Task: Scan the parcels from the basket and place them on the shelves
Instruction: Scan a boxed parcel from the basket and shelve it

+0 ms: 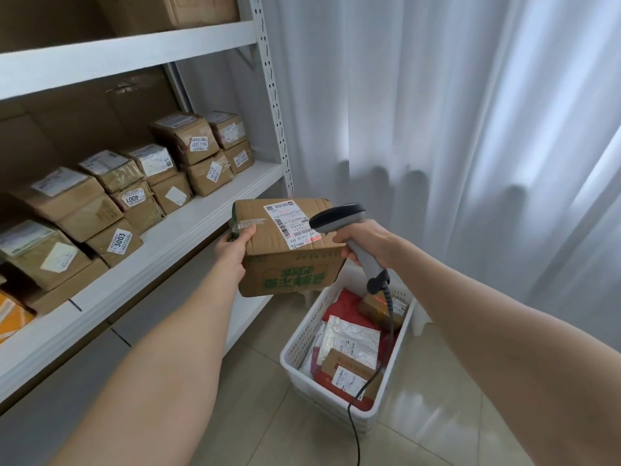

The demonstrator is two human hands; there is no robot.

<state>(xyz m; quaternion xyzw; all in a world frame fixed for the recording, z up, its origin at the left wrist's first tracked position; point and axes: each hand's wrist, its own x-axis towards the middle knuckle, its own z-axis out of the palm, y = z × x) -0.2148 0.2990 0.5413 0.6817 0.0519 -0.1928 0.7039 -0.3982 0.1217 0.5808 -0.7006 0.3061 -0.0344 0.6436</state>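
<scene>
A white curtain is hanging beyond your right hand, daylight glowing through it; below that hand, glossy pale tiles are reflecting the light.

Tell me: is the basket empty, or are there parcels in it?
Not empty. The white basket on the floor holds several parcels: a red bag, a silvery envelope and small cardboard boxes.

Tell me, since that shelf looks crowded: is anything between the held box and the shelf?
Nothing visible. The left hand holds the box just off the shelf, whose front strip is bare; the shelved parcels sit further back.
</scene>
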